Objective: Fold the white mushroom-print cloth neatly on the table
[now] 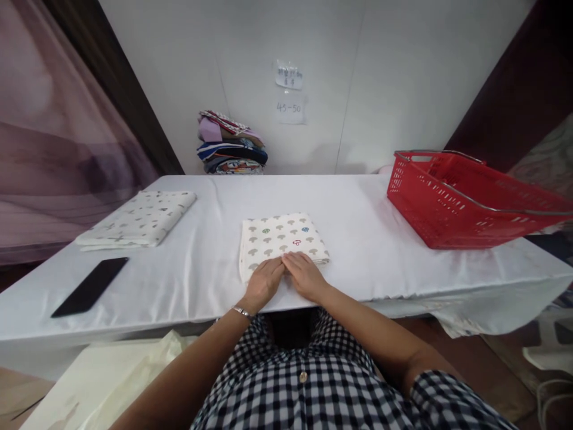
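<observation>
Nearby, red basket (465,203), hands on folded cloth (281,240)

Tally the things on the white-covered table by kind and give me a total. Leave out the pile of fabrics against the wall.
Folded cloths: 2, the mushroom-print folded cloth under the left hand and right hand, and the pale printed folded cloth at far left
Black flat phone: 1
Red plastic basket: 1
Total: 4

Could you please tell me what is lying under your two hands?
A folded mushroom-print cloth lies under both hands on the white table cover; its near edge is covered.
</observation>
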The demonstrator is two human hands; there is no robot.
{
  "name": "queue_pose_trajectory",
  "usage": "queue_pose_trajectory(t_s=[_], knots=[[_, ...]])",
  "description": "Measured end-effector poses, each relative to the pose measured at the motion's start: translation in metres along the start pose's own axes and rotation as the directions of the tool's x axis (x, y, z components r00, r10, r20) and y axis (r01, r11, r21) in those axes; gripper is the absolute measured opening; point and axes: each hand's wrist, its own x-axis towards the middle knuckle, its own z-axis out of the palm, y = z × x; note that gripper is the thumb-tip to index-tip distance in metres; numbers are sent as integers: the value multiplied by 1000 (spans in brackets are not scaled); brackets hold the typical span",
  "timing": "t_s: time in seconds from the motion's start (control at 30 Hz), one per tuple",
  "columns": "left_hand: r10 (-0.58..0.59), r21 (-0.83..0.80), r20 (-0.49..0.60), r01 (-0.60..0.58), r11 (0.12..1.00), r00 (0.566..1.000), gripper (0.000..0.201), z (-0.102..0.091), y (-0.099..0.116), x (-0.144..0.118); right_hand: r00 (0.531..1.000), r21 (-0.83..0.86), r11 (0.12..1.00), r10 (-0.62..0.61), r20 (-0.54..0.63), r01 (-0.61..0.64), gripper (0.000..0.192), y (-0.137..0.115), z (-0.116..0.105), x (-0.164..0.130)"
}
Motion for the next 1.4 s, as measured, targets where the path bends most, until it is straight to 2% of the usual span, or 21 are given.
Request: queue_pose_trajectory(t_s=[0.13, 0.27, 0.37, 0.43, 0.5, 0.6, 0.67, 0.7, 0.77, 0.8, 0.87, 0.93, 1.0, 1.03, 1.07, 1.1, 1.13, 1.17, 1.23, 1.3, 1.4], knots=[[-7, -21, 50, 8, 1000, 999, 35, -9, -10, -12, 997, -40, 997, -63, 44, 65, 49, -5, 10, 0], [-44, -9, 96, 45, 999, 994, 37, -21, -34, -34, 997, -39, 998, -46, 56, 49, 44, 9, 1, -10], [-81, -29, 127, 85, 996, 989, 39, -27, -45, -49, 995, -8, 997, 77, 59, -77, 44, 33, -15, -30], [-124, -73, 129, 134, 988, 984, 38, -29, -46, -54, 971, 43, 971, 233, 50, -235, 43, 52, -27, -48], [-194, -146, 109, 209, 967, 975, 36, -30, -44, -54, 899, 159, 887, 437, 17, -434, 41, 70, -36, -66], [-370, -278, 37, 365, 889, 928, 35, -27, -44, -42, 725, 446, 667, 686, -55, -597, 44, 87, -42, -78], [-520, -328, -22, 485, 811, 854, 34, -22, -50, -28, 633, 605, 518, 774, -29, -606, 45, 91, -38, -71], [-590, -335, -42, 545, 769, 806, 34, -18, -55, -20, 605, 647, 453, 796, 16, -614, 46, 91, -34, -63], [-700, -330, -54, 649, 686, 712, 36, -10, -65, -8, 577, 660, 366, 807, 125, -656, 52, 88, -24, -44], [-728, -323, -53, 678, 660, 684, 35, -5, -69, -3, 574, 638, 356, 802, 167, -683, 56, 87, -20, -34], [-741, -333, -96, 680, 653, 664, 33, 4, -71, -1, 606, 577, 411, 772, 191, -706, 62, 89, -13, -16], [-734, -369, -159, 650, 664, 660, 32, 9, -62, -5, 679, 547, 501, 712, 180, -671, 63, 98, -15, -3], [-766, -424, -144, 661, 620, 626, 29, 11, -42, -14, 724, 535, 553, 668, 175, -639, 62, 115, -24, 8], [-781, -455, -94, 671, 586, 618, 28, 10, -29, -19, 714, 511, 556, 676, 182, -656, 62, 125, -32, 13], [-778, -492, -30, 668, 559, 628, 26, 8, -17, -22, 693, 450, 574, 704, 154, -684, 62, 135, -40, 19], [-731, -535, 47, 635, 557, 681, 24, 5, -7, -24, 682, 339, 618, 724, 108, -709, 59, 144, -48, 26], [-680, -571, 103, 603, 557, 726, 22, 1, 1, -25, 684, 213, 661, 727, 57, -720, 54, 149, -55, 34], [-658, -593, 115, 583, 555, 744, 21, -4, 5, -24, 713, 116, 707, 701, 12, -698, 49, 149, -59, 42], [-682, -588, 41, 570, 575, 730, 21, -16, 1, -17, 790, 42, 789, 614, -13, -613, 42, 135, -61, 58], [-702, -541, -57, 569, 620, 710, 21, -25, -15, -6, 891, 43, 890, 454, 23, -455, 38, 103, -50, 67], [-642, -413, -123, 550, 726, 756, 25, -25, -41, 11, 967, 23, 974, 220, 125, -225, 41, 38, -23, 61]])
